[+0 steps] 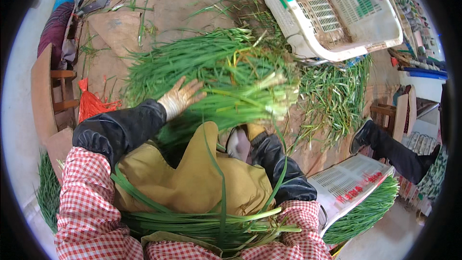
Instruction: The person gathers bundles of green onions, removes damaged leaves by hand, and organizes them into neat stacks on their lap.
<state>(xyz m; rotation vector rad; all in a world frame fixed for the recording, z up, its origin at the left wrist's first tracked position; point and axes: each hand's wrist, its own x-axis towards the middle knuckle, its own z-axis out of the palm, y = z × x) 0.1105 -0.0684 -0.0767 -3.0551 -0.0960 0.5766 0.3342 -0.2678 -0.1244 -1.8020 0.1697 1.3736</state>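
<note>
A large heap of garlic chives [192,55] lies on the ground before me, its pale stem ends mostly toward the right. My left hand [183,97], in a pale, soiled glove, is open with fingers spread at the near left of the heap. A blurred bunch of chives [240,100] is at the heap's near side. Below its stem ends is my right hand [255,130], in a yellowish glove. Its fingers are hidden by the bunch, so its grip is unclear. More chives [192,222] lie across my lap, over a tan apron [207,178].
A white plastic crate [332,54] stands at the far right, with loose leaf trimmings [332,96] below it. Red plastic strips [91,103] lie at left beside a wooden chair [43,91]. At lower right, a pale crate [349,190] adjoins more chives; another person's leg [392,151] reaches in.
</note>
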